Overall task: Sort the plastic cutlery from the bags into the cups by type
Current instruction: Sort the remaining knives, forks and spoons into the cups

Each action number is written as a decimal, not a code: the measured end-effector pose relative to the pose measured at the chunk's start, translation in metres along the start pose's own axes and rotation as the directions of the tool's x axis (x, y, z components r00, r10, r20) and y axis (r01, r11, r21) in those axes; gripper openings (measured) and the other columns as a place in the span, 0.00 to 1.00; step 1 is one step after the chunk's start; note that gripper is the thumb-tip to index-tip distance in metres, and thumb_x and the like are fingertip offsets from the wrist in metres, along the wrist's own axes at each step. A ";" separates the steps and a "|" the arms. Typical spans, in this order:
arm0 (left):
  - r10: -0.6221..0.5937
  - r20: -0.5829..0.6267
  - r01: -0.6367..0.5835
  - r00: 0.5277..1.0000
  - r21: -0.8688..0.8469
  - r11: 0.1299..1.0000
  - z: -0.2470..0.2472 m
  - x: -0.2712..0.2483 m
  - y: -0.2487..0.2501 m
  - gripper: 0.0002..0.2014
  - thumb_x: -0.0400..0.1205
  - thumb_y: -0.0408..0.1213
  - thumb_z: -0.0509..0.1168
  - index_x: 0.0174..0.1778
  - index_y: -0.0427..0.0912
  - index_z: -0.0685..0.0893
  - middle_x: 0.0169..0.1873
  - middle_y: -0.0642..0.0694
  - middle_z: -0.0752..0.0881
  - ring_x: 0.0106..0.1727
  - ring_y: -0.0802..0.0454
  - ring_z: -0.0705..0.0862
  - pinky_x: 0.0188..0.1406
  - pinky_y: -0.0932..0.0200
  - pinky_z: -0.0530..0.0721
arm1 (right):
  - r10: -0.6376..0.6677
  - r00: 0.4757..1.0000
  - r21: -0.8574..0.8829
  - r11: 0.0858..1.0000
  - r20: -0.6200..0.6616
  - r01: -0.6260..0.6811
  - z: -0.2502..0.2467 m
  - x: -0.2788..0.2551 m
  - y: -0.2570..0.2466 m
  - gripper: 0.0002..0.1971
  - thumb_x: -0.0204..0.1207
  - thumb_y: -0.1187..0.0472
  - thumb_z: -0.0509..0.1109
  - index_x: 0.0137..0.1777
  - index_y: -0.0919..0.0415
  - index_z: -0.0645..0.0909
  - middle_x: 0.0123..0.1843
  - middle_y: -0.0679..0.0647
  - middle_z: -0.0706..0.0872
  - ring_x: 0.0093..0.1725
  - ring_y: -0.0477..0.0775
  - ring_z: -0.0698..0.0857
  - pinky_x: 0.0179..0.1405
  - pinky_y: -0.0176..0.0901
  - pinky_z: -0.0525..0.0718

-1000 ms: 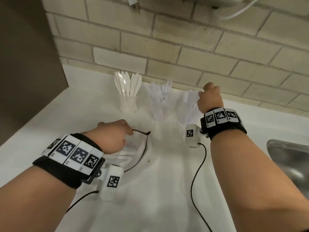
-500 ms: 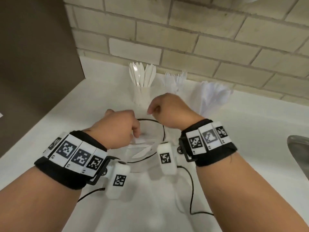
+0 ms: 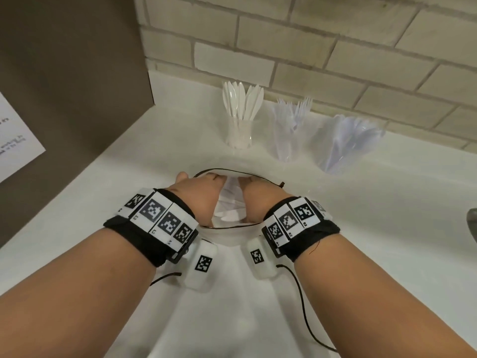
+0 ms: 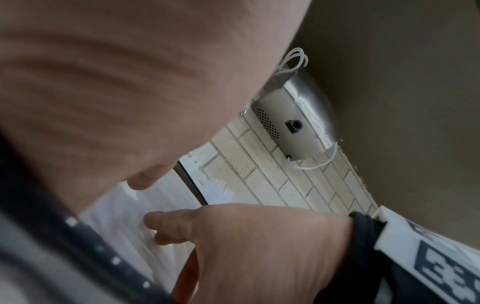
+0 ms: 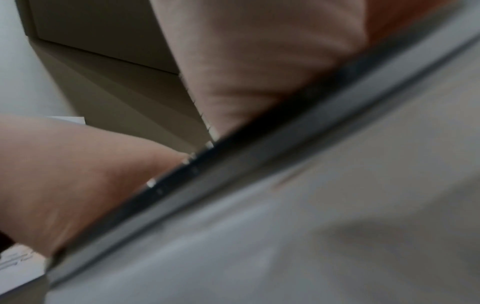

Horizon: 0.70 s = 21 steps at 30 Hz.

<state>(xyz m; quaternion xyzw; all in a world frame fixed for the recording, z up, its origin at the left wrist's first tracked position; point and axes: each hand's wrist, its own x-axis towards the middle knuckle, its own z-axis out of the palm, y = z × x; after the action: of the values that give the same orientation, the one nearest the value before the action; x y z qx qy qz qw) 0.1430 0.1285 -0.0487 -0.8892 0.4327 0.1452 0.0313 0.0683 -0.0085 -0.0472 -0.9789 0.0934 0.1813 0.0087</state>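
Note:
A clear bag with a black-edged mouth (image 3: 219, 170) lies on the white counter, with white plastic cutlery (image 3: 229, 202) inside. My left hand (image 3: 198, 195) holds the mouth's left edge, thumb outside the rim. My right hand (image 3: 258, 202) reaches into the mouth from the right. In the left wrist view its curled fingers (image 4: 166, 228) close on white cutlery (image 4: 124, 222). At the back stand three clear cups: one with white pieces (image 3: 238, 135), one with clear forks (image 3: 289, 140), one with clear spoons (image 3: 340, 148).
A brown cabinet side (image 3: 64, 86) with a paper sheet (image 3: 15, 140) walls off the left. A brick wall (image 3: 335, 60) runs behind the cups, with a metal dispenser (image 4: 288, 131) mounted on it. A metal sink edge (image 3: 472, 223) shows at far right.
My right hand has come back from the spoon cup and gone down into the bag's mouth. My left hand stayed at the bag's rim. My head moved closer.

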 end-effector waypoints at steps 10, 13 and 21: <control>-0.022 -0.026 0.019 0.999 -0.088 0.996 -0.003 0.003 -0.011 0.44 0.64 0.64 0.71 0.75 0.57 0.63 0.69 0.57 0.73 0.71 0.55 0.72 0.57 0.46 0.63 | 0.057 0.998 0.151 0.987 0.023 -0.060 -0.012 -0.007 0.002 0.27 0.74 0.46 0.73 0.68 0.61 0.77 0.63 0.57 0.80 0.61 0.59 0.81 0.54 0.45 0.80; -0.009 -0.039 0.006 0.999 -0.084 0.996 -0.002 0.003 -0.009 0.42 0.64 0.63 0.71 0.73 0.55 0.65 0.67 0.55 0.74 0.70 0.54 0.72 0.55 0.46 0.64 | 0.070 0.997 0.148 0.987 -0.017 -0.067 -0.011 -0.006 -0.003 0.25 0.71 0.45 0.74 0.63 0.59 0.79 0.60 0.55 0.80 0.57 0.58 0.82 0.48 0.45 0.80; -0.045 -0.067 0.042 0.997 -0.045 0.998 -0.003 0.000 -0.002 0.33 0.68 0.57 0.73 0.69 0.55 0.75 0.63 0.51 0.73 0.63 0.53 0.76 0.62 0.46 0.65 | 0.097 0.995 0.138 0.986 0.006 -0.097 -0.009 -0.004 -0.010 0.31 0.67 0.41 0.77 0.62 0.62 0.77 0.58 0.58 0.82 0.59 0.60 0.82 0.51 0.45 0.80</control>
<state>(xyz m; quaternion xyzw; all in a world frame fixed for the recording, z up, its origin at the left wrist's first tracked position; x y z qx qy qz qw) 0.1456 0.1296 -0.0455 -0.9033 0.4107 0.1237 0.0006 0.0693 0.0015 -0.0379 -0.9703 0.1533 0.1743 0.0679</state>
